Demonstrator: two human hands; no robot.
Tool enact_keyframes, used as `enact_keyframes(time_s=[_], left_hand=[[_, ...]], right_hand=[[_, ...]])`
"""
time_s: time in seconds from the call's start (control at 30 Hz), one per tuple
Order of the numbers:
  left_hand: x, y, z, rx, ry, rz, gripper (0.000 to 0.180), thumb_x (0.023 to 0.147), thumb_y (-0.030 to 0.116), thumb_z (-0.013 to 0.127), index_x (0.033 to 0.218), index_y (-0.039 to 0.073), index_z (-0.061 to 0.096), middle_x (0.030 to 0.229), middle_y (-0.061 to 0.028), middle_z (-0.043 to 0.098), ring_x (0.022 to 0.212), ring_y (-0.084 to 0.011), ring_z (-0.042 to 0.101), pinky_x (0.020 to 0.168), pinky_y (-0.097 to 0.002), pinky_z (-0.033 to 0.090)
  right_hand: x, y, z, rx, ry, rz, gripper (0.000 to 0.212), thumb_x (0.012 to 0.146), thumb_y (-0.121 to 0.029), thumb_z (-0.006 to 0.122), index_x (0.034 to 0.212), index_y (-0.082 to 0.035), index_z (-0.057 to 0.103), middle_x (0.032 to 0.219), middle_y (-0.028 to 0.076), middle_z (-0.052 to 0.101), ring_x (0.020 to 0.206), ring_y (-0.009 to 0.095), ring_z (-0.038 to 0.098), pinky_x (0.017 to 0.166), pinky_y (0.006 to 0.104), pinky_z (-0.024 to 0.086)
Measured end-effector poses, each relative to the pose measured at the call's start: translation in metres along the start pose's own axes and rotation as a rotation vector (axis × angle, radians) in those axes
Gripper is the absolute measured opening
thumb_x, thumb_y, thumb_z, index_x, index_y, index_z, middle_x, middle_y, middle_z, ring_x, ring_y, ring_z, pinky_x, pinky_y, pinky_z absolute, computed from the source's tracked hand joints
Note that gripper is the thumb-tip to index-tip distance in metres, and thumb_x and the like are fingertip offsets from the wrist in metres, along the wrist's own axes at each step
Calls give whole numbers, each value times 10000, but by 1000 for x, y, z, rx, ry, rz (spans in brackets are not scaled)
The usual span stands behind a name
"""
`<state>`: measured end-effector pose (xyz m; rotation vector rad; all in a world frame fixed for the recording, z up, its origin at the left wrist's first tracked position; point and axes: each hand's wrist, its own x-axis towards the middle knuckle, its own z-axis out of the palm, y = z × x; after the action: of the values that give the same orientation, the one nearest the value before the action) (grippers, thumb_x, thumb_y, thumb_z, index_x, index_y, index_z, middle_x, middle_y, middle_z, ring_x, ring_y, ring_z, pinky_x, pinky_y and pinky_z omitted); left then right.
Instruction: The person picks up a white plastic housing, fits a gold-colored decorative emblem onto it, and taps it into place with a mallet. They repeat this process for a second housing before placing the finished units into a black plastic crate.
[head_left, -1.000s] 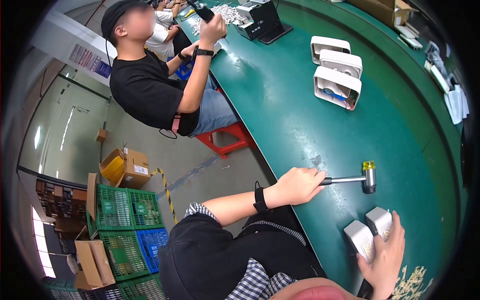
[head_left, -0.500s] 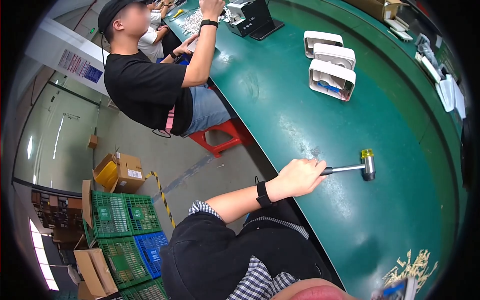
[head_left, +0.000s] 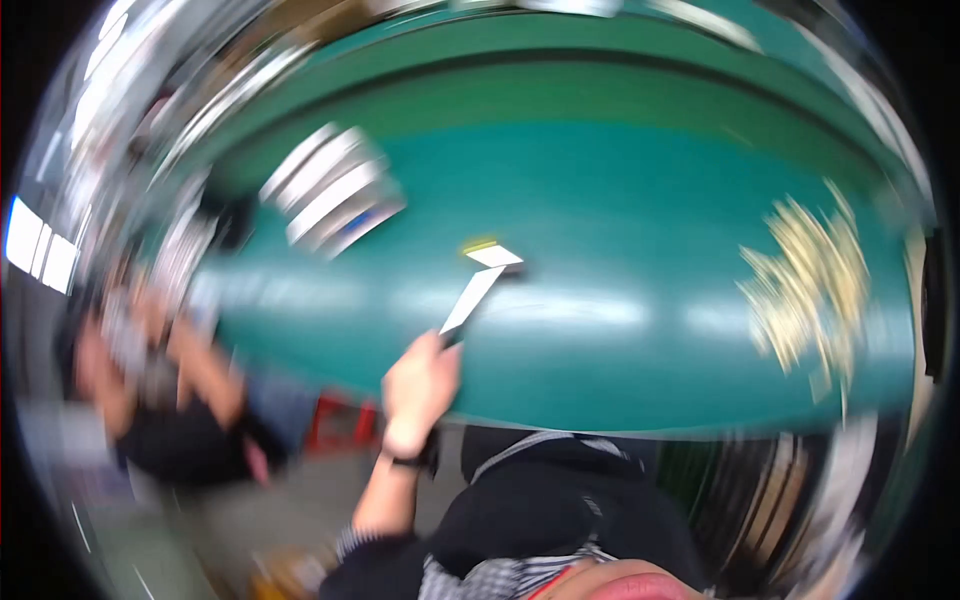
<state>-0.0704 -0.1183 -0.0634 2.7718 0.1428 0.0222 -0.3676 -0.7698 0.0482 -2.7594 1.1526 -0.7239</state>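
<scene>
A small double-faced mallet (head_left: 474, 297), with a bright metal shank, one yellow end and one dark end, lies against the green tabletop. My left hand (head_left: 422, 385) is closed around its dark grip, a black band on the wrist. Motion smears the picture, and whether the head rests on the table I cannot tell. My right hand is nowhere in view. Beyond the mallet to the left stand several white box-shaped housings (head_left: 335, 190), one with something blue inside.
A loose pile of thin cream-coloured strips (head_left: 808, 290) lies on the green table (head_left: 600, 370) at the right. A co-worker (head_left: 185, 430) in black sits at the left, blurred, beside a red stool (head_left: 340, 422). Blurred items line the table's far side.
The whole view has swung to the right, bringing the strips fully into sight and pushing the co-worker to the left edge. My left hand keeps its grip on the mallet.
</scene>
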Motion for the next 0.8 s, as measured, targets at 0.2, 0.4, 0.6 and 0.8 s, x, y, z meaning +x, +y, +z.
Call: enact_keyframes(time_s=[0.2, 0.4, 0.6, 0.8], left_hand=[[-24, 11, -7, 161, 53, 19, 351, 950, 341, 505, 1016, 0, 553, 860, -288, 605, 790, -449, 592, 708, -507, 467], [-35, 36, -23, 252, -33, 122, 363, 961, 332, 490, 1033, -14, 571, 913, -296, 617, 811, -468, 592, 733, -494, 488], [-36, 27, -27, 298, 11, 150, 392, 950, 334, 515, 994, -49, 584, 876, -272, 633, 793, -436, 600, 733, -485, 482], [-18, -24, 17, 240, 116, 178, 311, 977, 295, 478, 997, -13, 517, 815, -266, 603, 752, -473, 568, 647, -510, 436]], right_hand=[[-62, 127, -14, -521, 132, 526, 587, 771, -555, 661, 963, -1, 701, 916, 232, 687, 842, 349, 670, 751, 427, 506], [-96, 153, -50, -438, -133, 1031, 697, 712, -630, 671, 1108, -56, 688, 1142, 231, 646, 1060, 367, 623, 912, 424, 481], [-77, 227, 46, -101, -258, 1087, 733, 732, -594, 686, 1139, 15, 657, 1177, 220, 644, 1068, 335, 637, 904, 392, 483], [-28, 235, 125, 47, -255, 1062, 835, 757, -656, 618, 1244, 22, 591, 1289, 238, 570, 1202, 356, 545, 1001, 401, 419]])
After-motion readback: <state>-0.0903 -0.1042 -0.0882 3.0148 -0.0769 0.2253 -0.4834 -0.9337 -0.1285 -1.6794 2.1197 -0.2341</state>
